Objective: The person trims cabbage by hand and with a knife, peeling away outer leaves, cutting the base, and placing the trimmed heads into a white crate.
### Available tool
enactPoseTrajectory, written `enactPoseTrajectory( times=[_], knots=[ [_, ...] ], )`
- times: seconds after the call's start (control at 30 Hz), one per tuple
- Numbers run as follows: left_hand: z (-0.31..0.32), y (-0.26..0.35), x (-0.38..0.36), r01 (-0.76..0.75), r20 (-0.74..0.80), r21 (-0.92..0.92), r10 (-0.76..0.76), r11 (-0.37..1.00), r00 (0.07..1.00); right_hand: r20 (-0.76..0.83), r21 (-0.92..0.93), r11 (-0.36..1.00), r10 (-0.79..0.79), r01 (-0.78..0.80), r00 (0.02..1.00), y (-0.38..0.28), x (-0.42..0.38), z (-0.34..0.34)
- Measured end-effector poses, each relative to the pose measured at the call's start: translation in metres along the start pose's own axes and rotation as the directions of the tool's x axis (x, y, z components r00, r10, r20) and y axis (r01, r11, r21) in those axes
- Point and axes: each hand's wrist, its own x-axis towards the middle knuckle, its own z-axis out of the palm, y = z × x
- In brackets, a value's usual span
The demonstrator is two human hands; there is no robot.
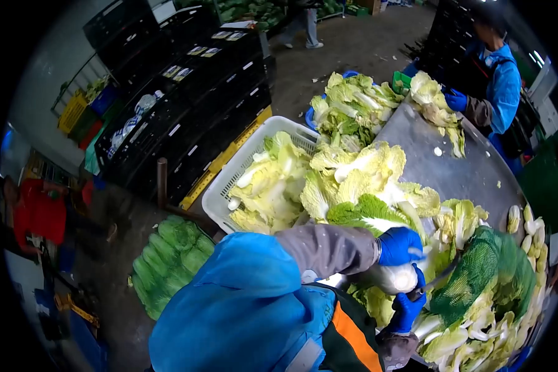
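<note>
Cabbage (395,277) sits over the steel surface (459,167), left hand (398,245) fingers closed on it. Right hand (408,307) (blue glove) grips a knife (439,279) at its base. Crate (229,186) just beside.

Both hands, the left hand (398,245) and the right hand (409,309), are showing bright blue gloves below grey sleeves. The cabbage (394,277) between them is gleaming white at its base, pale yellow-green in its leaves. A green net bag (477,279) is lying on the dull grey counter (452,167). The basket (229,186) is showing white latticework.
</note>
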Motion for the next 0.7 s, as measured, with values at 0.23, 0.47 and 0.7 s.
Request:
enactPoseTrajectory(
  times=[0.23,0.47,0.7],
  knots=[
    [0.02,-0.125,-0.02,0.548,-0.026,0.387,-0.585,0.742,0.811,0.153,-0.008,0.993,-0.112,0.115,0.982,-0.004,0.003,0.018],
    [-0.005,-0.03,-0.004,-0.109,-0.281,-0.073,0.085,0.991,0.956,-0.241,0.1,0.995,0.054,-0.031,0.969,-0.013,-0.01,0.02],
    [0.043,-0.018,-0.031,0.359,0.068,-0.317,-0.356,0.878,0.932,-0.407,-0.211,0.977,-0.075,-0.013,0.91,0.002,-0.032,0.008]
  ],
)
